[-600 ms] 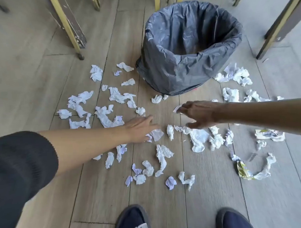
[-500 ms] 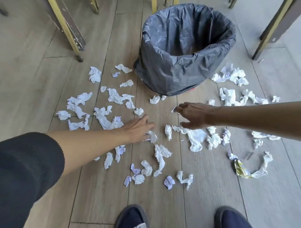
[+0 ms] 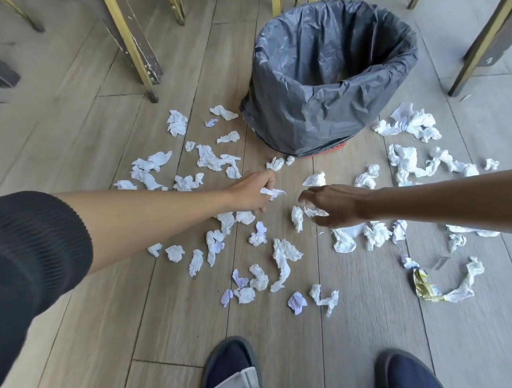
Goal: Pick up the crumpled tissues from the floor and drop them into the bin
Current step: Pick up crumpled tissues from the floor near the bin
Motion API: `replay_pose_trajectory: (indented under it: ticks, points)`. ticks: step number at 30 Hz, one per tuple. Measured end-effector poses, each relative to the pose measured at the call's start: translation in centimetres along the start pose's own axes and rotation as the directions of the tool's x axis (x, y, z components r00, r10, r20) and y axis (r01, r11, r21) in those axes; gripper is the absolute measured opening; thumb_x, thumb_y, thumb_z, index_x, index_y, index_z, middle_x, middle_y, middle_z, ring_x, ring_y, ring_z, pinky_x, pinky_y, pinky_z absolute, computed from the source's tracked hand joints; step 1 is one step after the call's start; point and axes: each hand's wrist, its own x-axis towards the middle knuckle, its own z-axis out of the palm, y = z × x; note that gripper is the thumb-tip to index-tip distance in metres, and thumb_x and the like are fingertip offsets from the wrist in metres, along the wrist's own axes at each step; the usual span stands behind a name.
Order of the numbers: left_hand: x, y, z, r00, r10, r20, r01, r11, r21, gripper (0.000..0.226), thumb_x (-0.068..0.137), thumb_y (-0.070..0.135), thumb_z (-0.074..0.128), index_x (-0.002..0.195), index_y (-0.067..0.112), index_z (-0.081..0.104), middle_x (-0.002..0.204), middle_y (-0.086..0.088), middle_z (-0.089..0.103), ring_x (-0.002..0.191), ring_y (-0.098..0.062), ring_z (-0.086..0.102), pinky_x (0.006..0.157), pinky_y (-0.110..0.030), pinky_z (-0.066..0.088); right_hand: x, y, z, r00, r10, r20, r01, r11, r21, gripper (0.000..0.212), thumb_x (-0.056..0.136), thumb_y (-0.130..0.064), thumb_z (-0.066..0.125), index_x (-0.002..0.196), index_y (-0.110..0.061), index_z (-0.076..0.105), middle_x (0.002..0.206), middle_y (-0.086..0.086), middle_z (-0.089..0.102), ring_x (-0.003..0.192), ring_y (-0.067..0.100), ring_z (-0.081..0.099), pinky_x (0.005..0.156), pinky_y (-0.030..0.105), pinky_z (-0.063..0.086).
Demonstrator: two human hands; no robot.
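The crumpled tissues [image 3: 283, 258] lie scattered over the wooden floor [image 3: 81, 136] on 3 sides of the bin [image 3: 329, 84], thickest below and to either side of both sets of fingers. 1 small tissue [image 3: 273, 192] is already off the floor, pinched in the curled fingers [image 3: 266, 182] of the left hand [image 3: 250, 191], its loose end pointing toward the right hand. The bin stands beyond and slightly right of those fingers, its grey liner mouth open and upright, so the carry to the mouth runs forward and up.

The right hand [image 3: 333, 205] is low over the floor with fingers [image 3: 307, 195] bent and thumb spread, closing around a flat scrap [image 3: 315, 212] directly beneath; a firm grip is not evident, so I judge it as not yet grasping. A longer upright piece [image 3: 297, 218] sits just left of that thumb, and another [image 3: 315, 179] just beyond the fingertips.

Judgement: the task is at an early stage; most tissues remain on the floor. The left hand is nearer to a drop.
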Motion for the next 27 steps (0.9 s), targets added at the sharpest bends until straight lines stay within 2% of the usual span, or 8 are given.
replay_pose_trajectory:
  ticks: [3,6,10,13,17,19,23,27]
  points:
    - [-0.6,-0.3,-0.3,0.996,-0.092,-0.018,0.094,0.991,0.091,0.011,0.094,0.011,0.041,0.098,0.011,0.051,0.081,0.001,0.048,0.062,-0.015,0.046,0.058,-0.031,0.039,0.8,-2.1,0.8,0.997,-0.072,0.023,0.071,0.997,0.028,0.045,0.093,-0.031,0.057,0.135,-0.021,0.044,0.127,0.004,0.058,0.098,0.022,0.064,0.083,0.042,0.055]
    - [-1.0,-1.0,-0.6,0.980,-0.191,0.047,0.183,0.974,0.136,0.026,0.088,0.029,0.037,0.065,0.016,0.035,0.067,0.000,0.041,0.060,-0.018,0.037,0.059,-0.031,0.033,1.3,-3.9,2.5,0.986,-0.147,0.075,0.146,0.989,0.020,0.047,0.095,-0.027,0.058,0.140,-0.023,0.043,0.129,0.001,0.055,0.096,0.021,0.064,0.081,0.039,0.056]
    - [-1.1,-2.9,-0.8,0.968,-0.249,-0.028,0.246,0.923,0.295,0.057,0.090,0.061,0.032,0.056,0.015,0.030,0.060,-0.004,0.045,0.056,-0.020,0.049,0.063,-0.033,0.046,1.7,-5.2,4.7,0.948,-0.270,0.167,0.280,0.959,-0.043,0.061,0.092,-0.030,0.061,0.146,-0.025,0.035,0.144,0.002,0.041,0.096,0.024,0.065,0.078,0.041,0.058]
    - [-1.1,-4.4,-0.5,0.979,-0.181,-0.095,0.203,0.916,0.345,0.050,0.095,0.041,0.034,0.069,0.004,0.052,0.079,-0.007,0.058,0.080,-0.028,0.064,0.073,-0.039,0.054,1.8,-5.8,5.0,0.928,-0.298,0.223,0.324,0.942,-0.089,0.057,0.095,-0.028,0.060,0.146,-0.022,0.037,0.149,0.000,0.031,0.089,0.025,0.065,0.074,0.039,0.059]
    - [-2.2,-4.0,0.4,0.964,-0.237,0.121,0.188,0.927,0.325,0.022,0.104,0.019,0.036,0.119,0.007,0.046,0.090,-0.009,0.056,0.072,-0.022,0.057,0.058,-0.033,0.046,2.3,-5.6,5.4,0.954,-0.203,0.219,0.227,0.969,-0.092,0.028,0.097,-0.022,0.053,0.122,-0.010,0.049,0.116,0.007,0.053,0.068,0.019,0.052,0.064,0.039,0.057]
    - [-2.6,-3.5,1.3,0.948,-0.251,0.194,0.173,0.922,0.346,0.032,0.104,0.019,0.039,0.132,0.004,0.034,0.106,-0.015,0.058,0.086,-0.027,0.062,0.069,-0.042,0.052,2.3,-5.4,4.6,0.963,-0.191,0.191,0.208,0.975,-0.074,0.027,0.095,-0.018,0.058,0.117,-0.009,0.045,0.099,0.006,0.055,0.067,0.018,0.054,0.060,0.037,0.055]
    - [-2.6,-3.5,3.3,0.965,-0.157,0.210,0.047,0.891,0.451,0.043,0.102,0.042,0.047,0.118,0.002,0.041,0.085,-0.006,0.051,0.079,-0.027,0.056,0.061,-0.037,0.043,2.3,-3.9,3.1,0.992,-0.087,0.089,0.090,0.996,-0.025,0.040,0.090,-0.023,0.065,0.119,-0.011,0.040,0.094,0.004,0.059,0.068,0.021,0.056,0.059,0.034,0.049]
    - [-2.0,-4.5,4.4,0.974,-0.125,0.189,-0.010,0.809,0.587,0.069,0.085,0.073,0.053,0.093,0.004,0.055,0.080,0.000,0.051,0.074,-0.022,0.057,0.056,-0.031,0.040,2.1,-2.6,1.6,0.999,0.014,0.030,-0.017,0.996,0.082,0.032,0.084,-0.018,0.066,0.115,-0.019,0.063,0.106,0.002,0.067,0.087,0.022,0.064,0.071,0.032,0.054]
